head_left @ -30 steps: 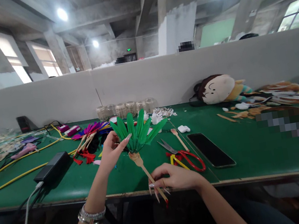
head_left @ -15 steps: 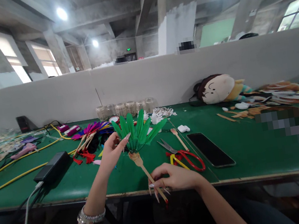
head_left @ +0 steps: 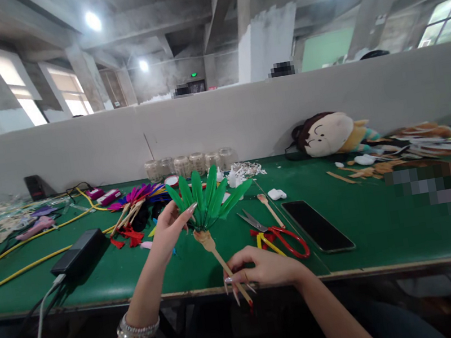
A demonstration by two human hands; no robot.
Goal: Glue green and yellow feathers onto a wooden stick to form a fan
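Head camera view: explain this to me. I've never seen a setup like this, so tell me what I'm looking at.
This picture comes from a camera worn on a person's head, looking forward and down, so the two arms rising from the bottom edge are the wearer's own. There is no machine, only bare hands. The right hand grips a wooden stick, and the left hand holds the green feathers gathered at the stick's upper end. On the green workbench lie red-handled scissors, a phone, colored feathers on sticks and a stuffed doll.
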